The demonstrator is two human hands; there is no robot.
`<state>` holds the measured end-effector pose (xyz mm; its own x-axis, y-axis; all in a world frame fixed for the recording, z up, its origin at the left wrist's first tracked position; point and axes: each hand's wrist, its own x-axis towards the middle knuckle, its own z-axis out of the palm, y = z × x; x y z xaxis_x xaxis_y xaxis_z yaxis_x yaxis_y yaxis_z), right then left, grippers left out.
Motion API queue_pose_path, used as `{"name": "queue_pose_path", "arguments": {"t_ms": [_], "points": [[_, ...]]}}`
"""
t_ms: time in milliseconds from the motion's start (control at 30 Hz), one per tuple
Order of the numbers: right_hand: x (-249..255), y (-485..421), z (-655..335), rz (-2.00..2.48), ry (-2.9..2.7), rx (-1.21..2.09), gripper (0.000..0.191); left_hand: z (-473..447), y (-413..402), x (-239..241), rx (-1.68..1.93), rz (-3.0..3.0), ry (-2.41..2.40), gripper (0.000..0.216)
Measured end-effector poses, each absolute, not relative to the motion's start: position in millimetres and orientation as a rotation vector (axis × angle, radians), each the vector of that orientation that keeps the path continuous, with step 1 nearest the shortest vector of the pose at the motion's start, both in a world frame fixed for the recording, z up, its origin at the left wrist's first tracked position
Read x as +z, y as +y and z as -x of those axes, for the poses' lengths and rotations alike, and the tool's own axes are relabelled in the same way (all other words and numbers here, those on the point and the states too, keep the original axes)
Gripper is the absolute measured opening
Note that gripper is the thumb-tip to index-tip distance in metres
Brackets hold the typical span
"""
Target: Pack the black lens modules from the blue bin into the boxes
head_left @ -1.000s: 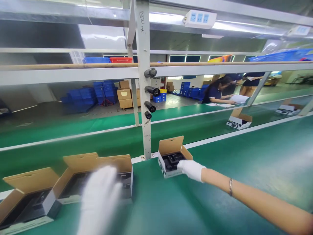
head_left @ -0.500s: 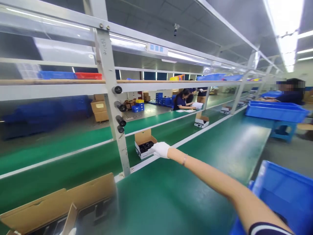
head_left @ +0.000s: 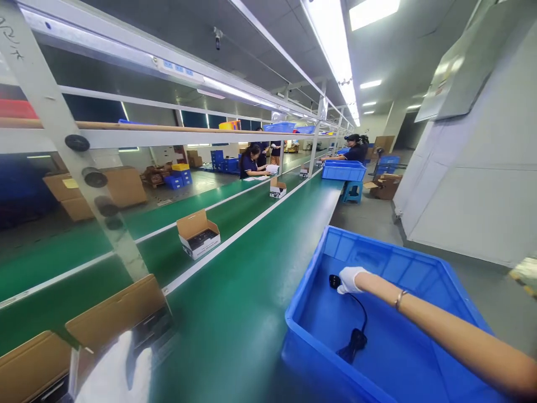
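My right hand (head_left: 351, 280), in a white glove, reaches down into a blue plastic bin (head_left: 308, 280). Its fingers are closed at a small round black device (head_left: 334, 281) with a black cable (head_left: 364, 313). The cable runs to a tied bundle (head_left: 354, 342) on the bin floor. At the lower left, my gloved left hand (head_left: 119, 372) is blurred, fingers stretched and thumb apart. It lies against an open cardboard box (head_left: 117, 308) with black contents. A second open box (head_left: 33, 364) stands beside it, cut off by the frame's edge.
An open white box (head_left: 200, 246) with black contents sits on the green conveyor, with another box (head_left: 277, 189) farther along. A metal post (head_left: 90, 162) with black knobs rises at left. Co-workers (head_left: 251, 162) (head_left: 356, 150) are farther down the line. Another blue bin (head_left: 344, 169) rests near a stool.
The view has swung right. My right hand has left the box on the conveyor and is now in the blue bin at the black device. More of my left hand has come into view.
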<state>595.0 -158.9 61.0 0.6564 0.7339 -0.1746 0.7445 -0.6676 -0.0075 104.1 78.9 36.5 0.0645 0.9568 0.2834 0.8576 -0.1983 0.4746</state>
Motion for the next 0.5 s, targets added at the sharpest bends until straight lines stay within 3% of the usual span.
{"name": "queue_pose_path", "arguments": {"t_ms": [100,200,333,400,500], "points": [[36,-165,-590,-2.929,1.259,-0.217,0.04,-132,54,48,0.656,-2.141,1.688,0.065],[43,-165,-589,-2.982,1.274,-0.324,0.041,-148,34,49,0.71,-2.066,1.506,0.059],[104,-165,-578,-3.048,1.415,-0.565,0.036,-171,11,41,0.817,-1.957,1.247,0.051],[143,-162,-555,-3.081,1.673,-0.849,0.03,-187,1,41,0.749,-1.925,1.048,0.055],[191,-152,-493,-2.918,2.007,-1.219,0.035,-212,-15,53,0.716,-1.789,0.722,0.065]]}}
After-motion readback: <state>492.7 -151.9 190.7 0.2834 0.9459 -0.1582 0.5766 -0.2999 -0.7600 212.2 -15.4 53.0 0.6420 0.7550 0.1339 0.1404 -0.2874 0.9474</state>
